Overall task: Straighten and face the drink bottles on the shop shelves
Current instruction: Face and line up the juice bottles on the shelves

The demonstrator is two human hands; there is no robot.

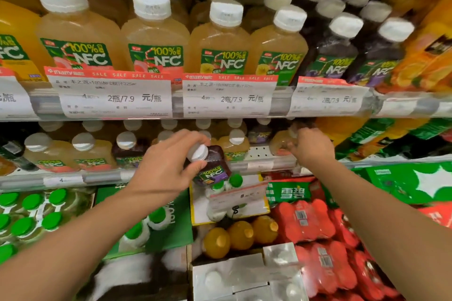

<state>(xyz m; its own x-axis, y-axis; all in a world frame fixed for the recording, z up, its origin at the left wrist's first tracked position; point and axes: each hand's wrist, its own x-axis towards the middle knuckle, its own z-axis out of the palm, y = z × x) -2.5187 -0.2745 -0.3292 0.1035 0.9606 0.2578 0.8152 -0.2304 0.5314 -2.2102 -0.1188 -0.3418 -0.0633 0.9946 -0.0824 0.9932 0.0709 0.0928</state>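
Note:
My left hand [168, 166] grips a small dark purple NFC juice bottle [214, 166] by its white cap, holding it tilted in front of the middle shelf's edge. My right hand [309, 145] reaches onto the middle shelf [259, 165] and holds a pale yellow juice bottle [281, 145] near its top; its cap is hidden by my fingers. More small NFC bottles [93, 154] stand in rows on that shelf to the left. The upper shelf carries rows of larger NFC bottles [156, 39], pale yellow at the centre and dark purple [340, 53] to the right.
Sale price tags [115, 95] hang along the upper shelf rail. Below are green-capped bottle packs [27, 215], orange bottles [241, 234], red wrapped packs [310, 222], green cartons [403, 183] and silver packs [244, 276]. Orange juice packs [430, 56] sit at the upper right.

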